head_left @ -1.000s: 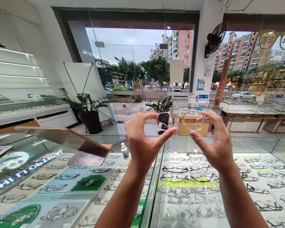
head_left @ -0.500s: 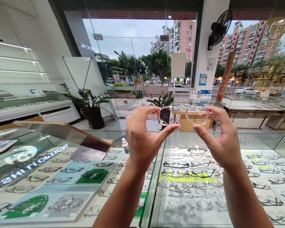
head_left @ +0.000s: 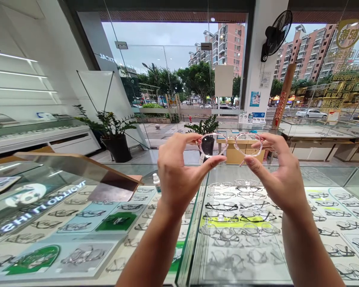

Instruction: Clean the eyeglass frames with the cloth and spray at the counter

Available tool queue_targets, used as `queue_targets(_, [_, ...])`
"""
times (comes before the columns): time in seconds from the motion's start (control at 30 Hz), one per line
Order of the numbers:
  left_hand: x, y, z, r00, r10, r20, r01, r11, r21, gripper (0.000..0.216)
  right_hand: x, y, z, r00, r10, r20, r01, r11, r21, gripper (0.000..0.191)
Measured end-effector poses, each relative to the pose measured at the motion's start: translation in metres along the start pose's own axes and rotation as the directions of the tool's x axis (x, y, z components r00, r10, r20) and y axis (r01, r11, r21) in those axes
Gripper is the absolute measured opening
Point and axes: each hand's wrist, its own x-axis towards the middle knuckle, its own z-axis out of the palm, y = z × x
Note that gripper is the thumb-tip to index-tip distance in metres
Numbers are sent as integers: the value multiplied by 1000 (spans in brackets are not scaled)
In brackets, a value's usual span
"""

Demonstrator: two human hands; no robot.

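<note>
A pair of eyeglasses (head_left: 227, 144) with a clear pinkish frame is held up in the air above a glass display case. My left hand (head_left: 182, 167) grips its left end between thumb and fingers. At the other end, my right hand (head_left: 277, 171) pinches the frame the same way, thumb below and fingers above. The lenses face away from me, and a small pale tag seems to hang by the left lens. Under my hands, rows of eyeglasses (head_left: 221, 206) lie inside the glass display case (head_left: 194, 239).
On the left, a wood-edged tilted mirror or stand (head_left: 107, 175) rests on the counter. A small white bottle (head_left: 156, 182) stands behind my left wrist. Farther off are a potted plant (head_left: 116, 137), a wall fan (head_left: 277, 36) and more display counters (head_left: 317, 135) by the glass front.
The eyeglasses have tilted very slightly, and a reflection now shows on the left lens. Both hands keep their hold in nearly the same place.
</note>
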Motion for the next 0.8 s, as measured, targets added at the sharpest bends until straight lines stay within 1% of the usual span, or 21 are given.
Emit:
queue_targets(0.27, [-1, -4, 1, 999, 0, 54, 1, 999, -33, 46, 0, 2, -2, 999, 28, -19, -28, 1000, 6, 44])
queue_targets(0.63, [0, -2, 0, 998, -19, 64, 21, 1000, -23, 44, 0, 1, -3, 999, 40, -8, -40, 999, 10, 44])
queue_targets(0.8, [1, -1, -1, 995, -43, 85, 49, 997, -61, 46, 1, -3, -4, 999, 28, -18, -28, 1000, 12, 42])
